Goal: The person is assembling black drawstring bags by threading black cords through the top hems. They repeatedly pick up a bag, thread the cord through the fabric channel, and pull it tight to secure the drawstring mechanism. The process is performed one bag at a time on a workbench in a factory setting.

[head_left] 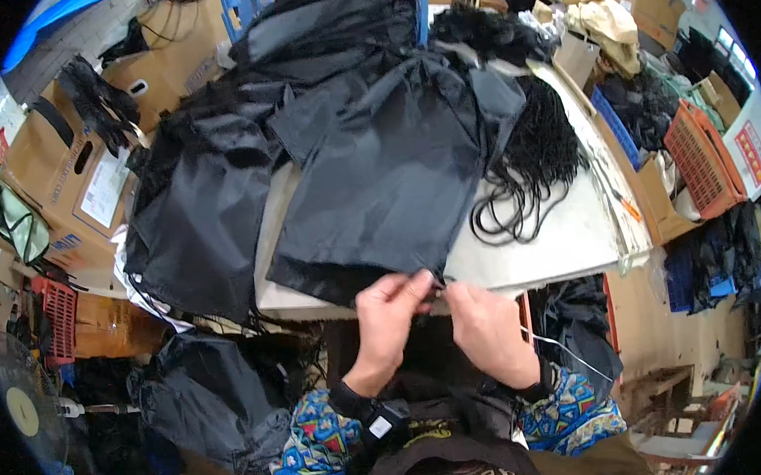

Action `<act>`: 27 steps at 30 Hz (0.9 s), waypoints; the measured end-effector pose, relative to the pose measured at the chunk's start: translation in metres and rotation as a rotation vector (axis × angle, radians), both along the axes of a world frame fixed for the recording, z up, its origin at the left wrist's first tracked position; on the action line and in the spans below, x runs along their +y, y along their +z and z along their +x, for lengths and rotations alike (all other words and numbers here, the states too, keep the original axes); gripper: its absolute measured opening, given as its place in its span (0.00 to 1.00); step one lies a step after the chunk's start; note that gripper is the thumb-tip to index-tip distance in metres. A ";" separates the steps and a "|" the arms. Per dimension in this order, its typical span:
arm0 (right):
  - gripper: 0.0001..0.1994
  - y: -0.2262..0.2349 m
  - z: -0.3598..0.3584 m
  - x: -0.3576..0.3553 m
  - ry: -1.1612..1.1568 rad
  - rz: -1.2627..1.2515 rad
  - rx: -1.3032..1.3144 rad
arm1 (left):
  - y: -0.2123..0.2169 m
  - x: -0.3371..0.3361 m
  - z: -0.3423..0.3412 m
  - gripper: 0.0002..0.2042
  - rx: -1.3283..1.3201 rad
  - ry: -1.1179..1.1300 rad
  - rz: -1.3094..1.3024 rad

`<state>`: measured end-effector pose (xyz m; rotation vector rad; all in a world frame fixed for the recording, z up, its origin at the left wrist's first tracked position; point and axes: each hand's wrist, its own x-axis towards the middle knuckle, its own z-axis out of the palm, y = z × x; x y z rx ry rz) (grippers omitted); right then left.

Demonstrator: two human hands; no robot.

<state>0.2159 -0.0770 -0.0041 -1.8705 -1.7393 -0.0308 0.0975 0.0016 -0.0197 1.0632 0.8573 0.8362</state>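
A black fabric bag (385, 175) lies flat on the white tabletop (523, 258), its near edge at the table's front. My left hand (390, 316) pinches the bag's near right corner between thumb and fingers. Right beside it, my right hand (490, 327) is closed in a pinch at the same corner; what its fingertips hold is too small and hidden to make out. To the right of the bag lies a bundle of black cords (534, 160), with loops spreading toward the front. More black bags (204, 175) are heaped to the left and behind.
A blue plastic crate (241, 9) stands behind the heap. Cardboard boxes (86, 187) crowd the left, and an orange crate (702, 162) stands at the right. Below the table's left side are more black bags (210, 391). A fan (24, 408) is at the far left.
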 end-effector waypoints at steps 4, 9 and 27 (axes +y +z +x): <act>0.06 0.006 0.002 0.013 0.065 -0.007 0.003 | 0.001 0.008 0.007 0.08 -0.084 0.093 0.067; 0.11 0.046 0.083 -0.021 0.315 -0.020 0.039 | 0.033 0.065 -0.018 0.08 -0.265 0.276 -0.005; 0.09 0.067 0.066 -0.034 0.127 -0.213 0.627 | 0.047 0.066 0.010 0.17 -0.021 0.071 0.740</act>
